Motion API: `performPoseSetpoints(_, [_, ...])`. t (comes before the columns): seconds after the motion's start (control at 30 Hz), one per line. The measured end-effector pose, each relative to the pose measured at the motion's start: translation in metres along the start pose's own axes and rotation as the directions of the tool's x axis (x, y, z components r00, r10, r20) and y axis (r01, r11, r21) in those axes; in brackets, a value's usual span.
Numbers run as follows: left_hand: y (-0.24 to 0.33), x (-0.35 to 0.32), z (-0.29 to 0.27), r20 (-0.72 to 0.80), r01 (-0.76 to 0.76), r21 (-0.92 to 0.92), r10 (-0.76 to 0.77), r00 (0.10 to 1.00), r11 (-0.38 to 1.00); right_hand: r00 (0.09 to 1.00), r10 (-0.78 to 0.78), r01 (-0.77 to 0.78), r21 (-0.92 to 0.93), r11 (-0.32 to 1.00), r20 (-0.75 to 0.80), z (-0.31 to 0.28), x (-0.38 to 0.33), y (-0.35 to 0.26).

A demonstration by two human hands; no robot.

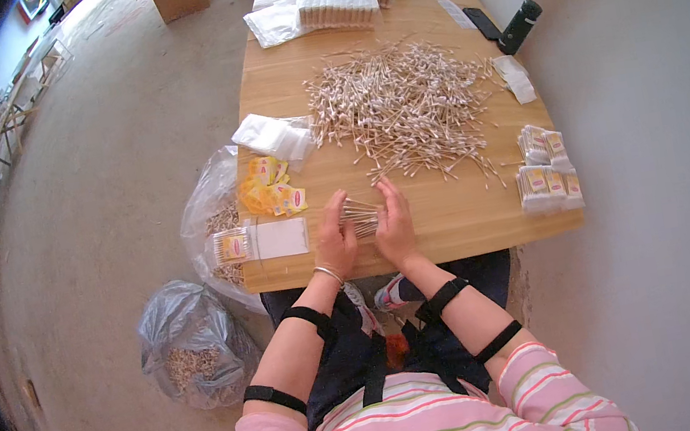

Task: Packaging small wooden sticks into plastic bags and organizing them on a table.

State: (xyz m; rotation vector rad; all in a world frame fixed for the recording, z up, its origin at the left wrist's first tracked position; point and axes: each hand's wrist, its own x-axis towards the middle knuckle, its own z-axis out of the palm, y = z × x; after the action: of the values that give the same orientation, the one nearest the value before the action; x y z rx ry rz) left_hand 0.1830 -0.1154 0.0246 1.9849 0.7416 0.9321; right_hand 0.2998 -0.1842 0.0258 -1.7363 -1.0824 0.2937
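Note:
Near the table's front edge, a small bunch of cotton swabs lies between my two hands. My left hand presses against the bunch from the left, fingers curved around its side. From the right, my right hand closes on the same bunch. A big loose heap of cotton swabs spreads over the table beyond my hands. Left of my left hand are a white card and a clear pack of swabs with a yellow label. Yellow printed labels lie in a loose pile just behind them.
Clear plastic bags lie at the table's left edge. Filled swab packs stand at the right edge. Farther back are bundled packs, a phone and a dark bottle. A bag of swabs sits on the floor.

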Motion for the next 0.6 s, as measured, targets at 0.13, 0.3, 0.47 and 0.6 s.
performPoseSetpoints(0.13, [-0.002, 0.004, -0.002, -0.138, 0.077, -0.06, -0.085, 0.987, 0.995, 0.956, -0.1, 0.239, -0.532, 0.813, 0.276, -0.002, -0.015, -0.011])
performPoseSetpoints(0.3, [0.0, 0.004, -0.003, -0.178, 0.15, -0.115, -0.169, 0.97, 0.982, 0.9, -0.071, 0.356, -0.63, 0.69, 0.431, -0.009, -0.027, -0.022])
performPoseSetpoints(0.47, [-0.013, 0.0, -0.003, -0.145, 0.242, -0.239, -0.281, 0.949, 0.94, 0.838, -0.029, 0.416, -0.605, 0.679, 0.544, -0.022, -0.043, -0.039])
performPoseSetpoints(0.6, [-0.012, 0.003, 0.0, -0.128, 0.239, -0.252, -0.277, 0.952, 0.938, 0.846, -0.011, 0.421, -0.656, 0.626, 0.533, -0.015, -0.022, -0.029])
